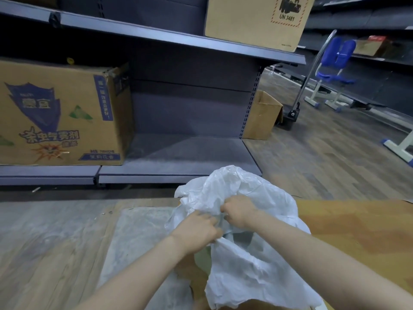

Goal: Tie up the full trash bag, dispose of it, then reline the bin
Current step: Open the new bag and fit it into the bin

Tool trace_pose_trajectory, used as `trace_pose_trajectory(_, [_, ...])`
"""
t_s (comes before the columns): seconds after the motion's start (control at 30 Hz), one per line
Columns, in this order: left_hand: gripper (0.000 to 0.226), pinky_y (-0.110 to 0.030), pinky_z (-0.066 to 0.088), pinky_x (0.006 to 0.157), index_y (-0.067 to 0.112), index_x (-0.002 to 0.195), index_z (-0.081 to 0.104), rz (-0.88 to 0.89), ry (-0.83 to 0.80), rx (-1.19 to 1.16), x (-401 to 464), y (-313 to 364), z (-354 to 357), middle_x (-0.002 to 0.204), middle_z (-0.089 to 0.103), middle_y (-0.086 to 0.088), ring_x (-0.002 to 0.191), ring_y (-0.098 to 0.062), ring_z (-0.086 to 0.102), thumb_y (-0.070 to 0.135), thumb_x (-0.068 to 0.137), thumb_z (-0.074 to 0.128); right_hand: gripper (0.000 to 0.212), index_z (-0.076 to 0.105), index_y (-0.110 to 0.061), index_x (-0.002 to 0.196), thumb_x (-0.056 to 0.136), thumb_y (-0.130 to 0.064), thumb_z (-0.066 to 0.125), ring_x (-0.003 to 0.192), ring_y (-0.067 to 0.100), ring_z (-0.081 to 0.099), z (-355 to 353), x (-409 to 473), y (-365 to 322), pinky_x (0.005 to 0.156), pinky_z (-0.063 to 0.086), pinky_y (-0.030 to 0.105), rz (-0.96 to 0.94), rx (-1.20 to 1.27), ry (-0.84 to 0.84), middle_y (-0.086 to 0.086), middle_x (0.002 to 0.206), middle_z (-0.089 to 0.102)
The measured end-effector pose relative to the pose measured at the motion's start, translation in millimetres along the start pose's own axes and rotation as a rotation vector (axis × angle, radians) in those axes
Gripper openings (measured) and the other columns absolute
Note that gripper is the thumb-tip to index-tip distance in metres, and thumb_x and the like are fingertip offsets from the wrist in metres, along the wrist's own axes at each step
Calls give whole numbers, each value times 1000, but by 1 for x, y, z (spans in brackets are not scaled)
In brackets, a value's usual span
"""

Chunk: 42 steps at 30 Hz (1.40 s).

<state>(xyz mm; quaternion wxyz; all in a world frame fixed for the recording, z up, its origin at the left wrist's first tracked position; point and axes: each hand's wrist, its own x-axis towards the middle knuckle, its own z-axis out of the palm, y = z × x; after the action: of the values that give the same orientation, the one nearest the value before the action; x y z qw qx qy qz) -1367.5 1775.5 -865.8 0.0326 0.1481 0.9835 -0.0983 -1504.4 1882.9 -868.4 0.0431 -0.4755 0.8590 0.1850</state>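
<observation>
Printed box (60, 113) on btm shelf (190, 153)

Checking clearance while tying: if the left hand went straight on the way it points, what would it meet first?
Almost at once the right hand, which faces the left hand across the bunched white trash bag both grip; depth unclear.

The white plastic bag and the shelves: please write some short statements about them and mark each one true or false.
1. Both hands, the left hand and the right hand, grip the white plastic bag. True.
2. The bag is black. False: it is white and crinkled.
3. A printed cardboard box stands on the lower shelf at the left. True.
4. The blue chair stands on the lower shelf. False: it stands on the floor at the right, further away.
5. The box marked UN 3481 lies on the floor. False: it sits on the upper shelf.
</observation>
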Motion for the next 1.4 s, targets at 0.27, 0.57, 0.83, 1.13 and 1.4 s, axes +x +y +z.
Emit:
trace_pose_trajectory(0.27, [16,-32,36,75,15,98,59,28,-45,-34,-1,-1,4,94,63,-8,93,-27,56,13,89,46,48,44,-14,138,94,-33,47,133,28,42,42,66,-3,107,37,43,-120,-183,-193,11,143,44])
trace_pose_trajectory(0.57, [28,-13,43,55,32,61,62,73,166,28,0,-7,-2,59,58,12,60,-5,59,48,49,82,66,16,-16,150,94,-33,47,142,26,24,60,68,8,118,16,40,-147,-133,-198,11,155,22])
trace_pose_trajectory(0.83, [54,-61,1,113,22,112,61,-143,50,-168,-2,-20,6,147,32,-10,146,-26,11,66,83,46,40,52,-14,128,93,-32,46,116,27,55,36,53,17,90,43,33,216,206,-292,6,131,55])
trace_pose_trajectory(1.13, [40,-54,5,114,14,105,65,-143,75,-201,15,-14,16,139,37,-8,144,-21,6,48,91,47,96,-12,-37,149,85,-53,59,149,23,-4,77,32,43,114,11,59,326,228,-683,-7,160,-10])
trace_pose_trajectory(1.4, [38,-53,8,112,11,106,65,-213,80,-230,7,-16,24,134,42,-7,142,-21,12,42,92,48,45,48,-13,134,91,-22,56,119,23,56,33,47,8,96,46,33,228,-119,-503,1,132,55])
